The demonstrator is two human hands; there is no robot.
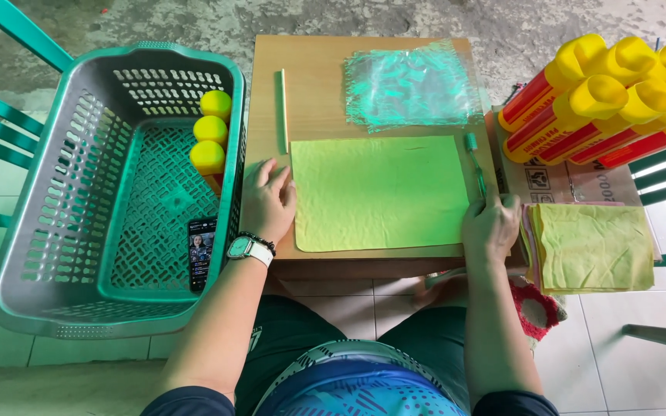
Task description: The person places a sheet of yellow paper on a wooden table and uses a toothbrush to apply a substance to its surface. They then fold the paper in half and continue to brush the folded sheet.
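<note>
— While the green cloth [379, 192] lies flat mid-desk [314, 69], where are the hands?
— Left hand [267, 202] rests open at its left edge; right hand [491, 227], at its right edge, grips a green pen [475, 163].

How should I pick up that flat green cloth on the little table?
Best guess: pinch a near corner of the green cloth and peel it up from the person's side. It lies spread flat, so there is nothing to grab in the middle. The left hand rests at its left edge, the right hand at its right edge.
</note>
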